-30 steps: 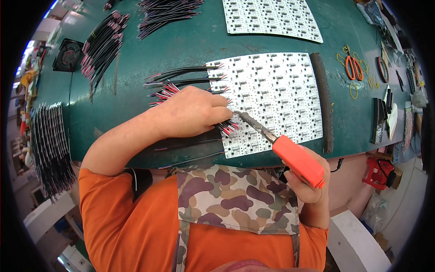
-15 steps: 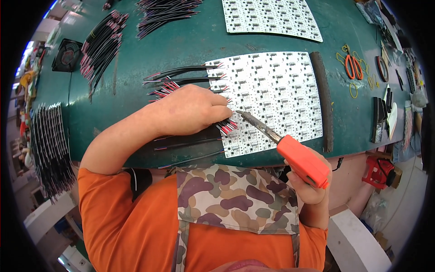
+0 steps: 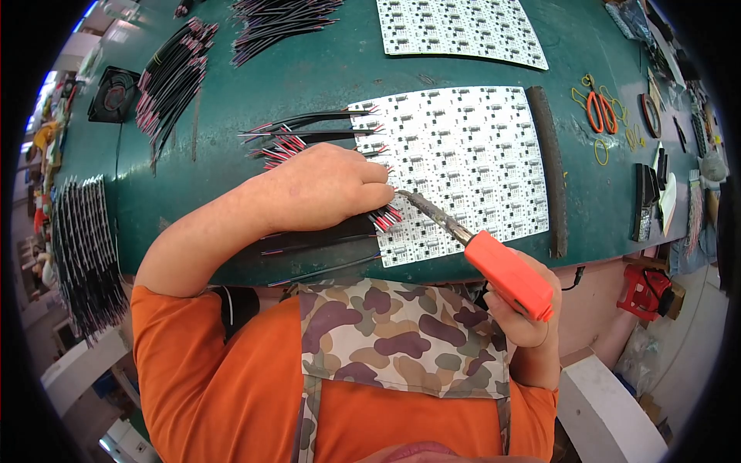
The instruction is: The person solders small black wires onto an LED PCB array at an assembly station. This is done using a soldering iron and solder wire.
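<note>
A white circuit board panel [image 3: 471, 166] with rows of small dark parts lies on the green table. Over its left edge, my left hand [image 3: 336, 189] is closed on a bundle of black cables [image 3: 386, 217] whose stripped red and white ends poke out below the fingers. My right hand [image 3: 525, 312] grips a red-handled soldering iron [image 3: 509, 275]. Its tip reaches the board right beside my left fingertips; whether it touches a wire there is hard to see. Several black cables [image 3: 316, 117] lie with their ends on the board's left edge, above and below my left hand.
Cable bundles [image 3: 174, 85] lie at the far left, and more cables [image 3: 89, 255] hang over the left edge. A second panel [image 3: 463, 31] lies at the back. A dark strip [image 3: 548, 170] borders the board's right side. Orange scissors [image 3: 600, 113] lie farther right, near a black fan [image 3: 648, 204]-sized dark tool.
The soldering iron has shifted slightly left, bringing its tip closer to my left fingertips. My left hand has stayed almost in place.
</note>
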`<state>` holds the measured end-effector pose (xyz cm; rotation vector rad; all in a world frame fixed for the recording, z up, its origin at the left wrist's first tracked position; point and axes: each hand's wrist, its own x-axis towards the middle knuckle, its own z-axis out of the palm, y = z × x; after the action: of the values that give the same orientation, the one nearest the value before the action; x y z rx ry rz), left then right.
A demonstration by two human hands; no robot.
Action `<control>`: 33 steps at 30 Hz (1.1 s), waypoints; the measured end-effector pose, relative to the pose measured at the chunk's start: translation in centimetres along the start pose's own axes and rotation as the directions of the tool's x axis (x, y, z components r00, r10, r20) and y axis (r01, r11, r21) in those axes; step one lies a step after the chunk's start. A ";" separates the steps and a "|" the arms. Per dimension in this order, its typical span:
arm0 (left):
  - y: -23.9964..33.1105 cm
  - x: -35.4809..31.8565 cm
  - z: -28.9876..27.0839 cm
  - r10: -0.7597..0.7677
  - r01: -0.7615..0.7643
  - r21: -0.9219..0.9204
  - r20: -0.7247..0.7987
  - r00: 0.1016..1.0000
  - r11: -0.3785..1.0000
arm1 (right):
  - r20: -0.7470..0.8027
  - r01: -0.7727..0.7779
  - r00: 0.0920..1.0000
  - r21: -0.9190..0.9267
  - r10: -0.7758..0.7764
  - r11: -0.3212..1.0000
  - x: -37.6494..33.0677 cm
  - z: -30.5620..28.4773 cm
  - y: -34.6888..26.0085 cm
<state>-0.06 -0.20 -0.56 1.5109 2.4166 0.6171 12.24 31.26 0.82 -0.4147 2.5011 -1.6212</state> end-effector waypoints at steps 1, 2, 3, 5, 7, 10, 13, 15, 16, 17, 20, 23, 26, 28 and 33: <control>0.0 0.0 0.0 0.002 -0.002 0.004 0.002 1.000 1.000 | -0.006 -0.017 1.000 0.027 0.017 0.999 0.0 0.0 0.0; 0.0 0.0 0.0 0.004 -0.004 0.009 0.005 1.000 1.000 | -0.006 -0.017 1.000 0.027 0.017 0.999 0.0 0.0 0.0; 0.0 0.0 0.0 0.004 -0.004 0.009 0.004 1.000 1.000 | 0.011 -0.003 1.000 0.014 0.003 1.000 0.2 -0.1 -0.1; 0.0 0.0 0.0 0.004 -0.004 0.009 0.007 1.000 1.000 | 0.028 0.012 1.000 -0.001 -0.012 1.000 0.2 -0.2 -0.2; 0.1 0.0 -0.1 0.000 -0.001 0.017 0.014 1.000 1.000 | 0.038 0.049 0.998 -0.055 -0.047 0.997 0.2 -0.4 -0.1; 0.1 0.1 -0.1 -0.002 0.001 0.028 0.028 1.000 1.000 | -0.033 0.122 0.992 -0.087 -0.125 0.989 -0.6 -0.7 1.0; 0.1 0.2 -0.2 0.008 -0.009 0.040 0.032 0.999 0.999 | -0.028 0.127 0.991 -0.093 -0.130 0.988 -0.8 -0.7 1.0; 0.1 0.1 -0.1 0.016 -0.018 0.051 0.030 0.999 0.999 | -0.016 0.105 0.994 -0.055 -0.106 0.993 -0.7 -0.6 0.8; -0.1 0.0 0.0 0.024 -0.025 0.045 0.019 1.000 0.999 | 0.004 0.079 0.997 -0.016 -0.079 0.997 -0.5 -0.6 0.7; -0.2 0.0 0.1 0.031 -0.032 0.040 0.007 0.999 0.999 | 0.006 0.078 0.997 -0.014 -0.078 0.997 -0.4 -0.5 0.6; -0.3 -0.1 0.2 0.055 -0.055 0.049 -0.003 0.998 0.997 | 0.006 0.030 1.000 0.032 -0.030 0.999 -0.4 -0.3 0.3; -0.3 0.0 0.1 0.068 -0.068 0.060 0.003 0.998 0.996 | -0.001 0.047 0.999 0.036 -0.047 0.998 -0.4 -0.1 0.2; -0.1 0.0 0.2 0.080 -0.079 0.097 0.001 0.997 0.992 | 0.006 0.050 0.999 0.014 -0.050 0.999 -0.6 0.0 0.2; 0.0 0.1 0.2 0.076 -0.076 0.098 0.007 0.997 0.992 | -0.009 0.039 0.999 0.077 -0.038 0.996 -0.6 0.1 0.4; 0.2 0.2 0.2 0.059 -0.060 0.098 0.010 0.998 0.993 | -0.007 0.083 0.996 -0.023 -0.083 0.996 -0.3 0.0 0.0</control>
<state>0.14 0.09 -0.62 1.6260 2.4378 0.5104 12.58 31.34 0.81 -0.5228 2.5425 -1.6285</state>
